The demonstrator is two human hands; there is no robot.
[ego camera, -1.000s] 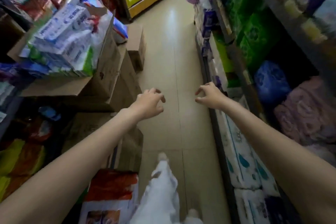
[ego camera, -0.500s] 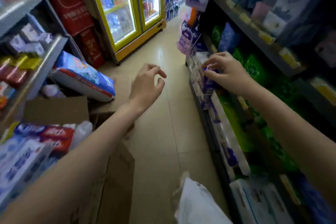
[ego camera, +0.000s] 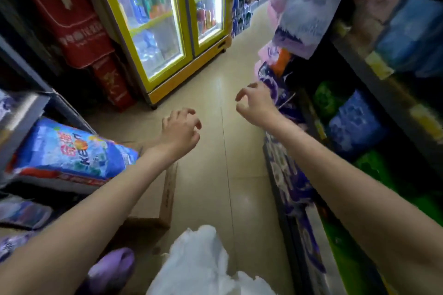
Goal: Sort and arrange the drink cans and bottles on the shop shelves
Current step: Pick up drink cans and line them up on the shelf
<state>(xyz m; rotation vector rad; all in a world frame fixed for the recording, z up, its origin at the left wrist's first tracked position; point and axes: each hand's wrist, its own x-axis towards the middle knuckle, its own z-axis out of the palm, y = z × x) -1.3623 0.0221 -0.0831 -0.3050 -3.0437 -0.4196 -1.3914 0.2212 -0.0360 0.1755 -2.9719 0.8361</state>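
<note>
Ahead, drink bottles (ego camera: 153, 2) in fridge (ego camera: 167, 74), well beyond both empty hands (ego camera: 179, 132).

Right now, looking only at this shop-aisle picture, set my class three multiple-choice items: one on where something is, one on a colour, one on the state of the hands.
1. Where does the drinks fridge stand?
A. at the far end of the aisle, to the left
B. behind the right-hand shelves
C. on the cardboard box

2. What colour is the fridge's frame?
A. red
B. yellow
C. white

3. What are the left hand and right hand doing?
A. each grips a can
B. both press the fridge door
C. both hold nothing, with fingers loosely curled

Answers:
1 A, it stands beyond the hands on the left.
2 B, yellow edging surrounds both glass doors.
3 C, bare floor shows beneath the empty fingers.
</note>
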